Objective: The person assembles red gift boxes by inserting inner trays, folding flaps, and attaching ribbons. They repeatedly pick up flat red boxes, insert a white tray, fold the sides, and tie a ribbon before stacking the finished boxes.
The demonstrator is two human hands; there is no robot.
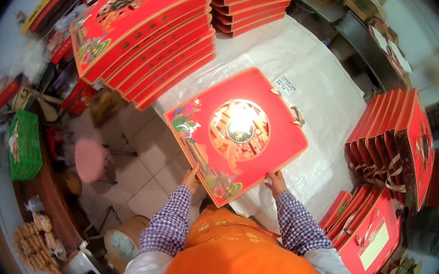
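A flat, square red gift box (237,133) with gold edging lies in front of me, turned at an angle. Its lid has a round cut-out pattern, painted flowers along one side, and a bright glare at the centre. A pale ribbon handle (297,115) shows at its right edge. My left hand (190,178) grips the near left edge, fingers partly under the box. At the near right edge, my right hand (276,184) holds on, with its fingertips curled below. Whether the box rests on the table or is lifted, I cannot tell.
The table (324,100) has a white plastic cover, with a small printed label (285,85) on it. Stacked red boxes (149,37) rise at the far left; more red boxes (387,140) stand at the right. A pink stool (90,161) and green basket (26,146) are at left.
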